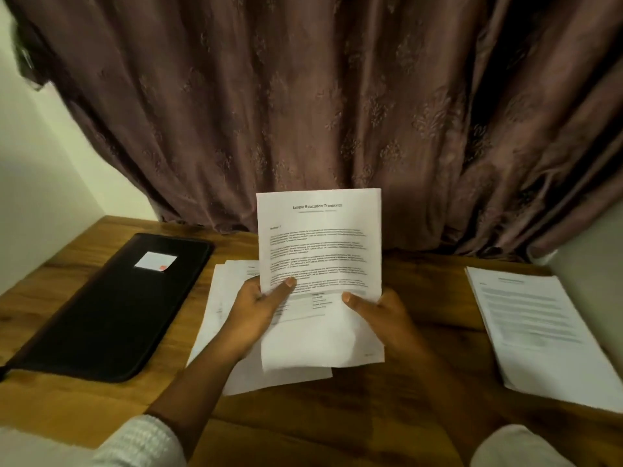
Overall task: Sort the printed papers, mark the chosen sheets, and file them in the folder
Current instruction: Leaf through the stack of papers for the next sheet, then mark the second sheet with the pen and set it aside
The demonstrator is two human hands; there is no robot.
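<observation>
A printed sheet (320, 244) headed "Sample Education Transcript" is held upright above the middle of the wooden table (387, 399). My left hand (259, 311) pinches its lower left edge, thumb on the front. My right hand (381, 315) grips its lower right edge. Under the hands a loose pile of papers (222, 298) lies flat on the table. A black folder (111, 311) lies shut on the left, with a small white label (155, 261) on its cover. A thicker stack of printed papers (536, 328) rests on the right.
A brown patterned curtain (320, 112) hangs right behind the table's far edge. A pale wall (37, 183) borders the left side. White sleeves show at the bottom of the view.
</observation>
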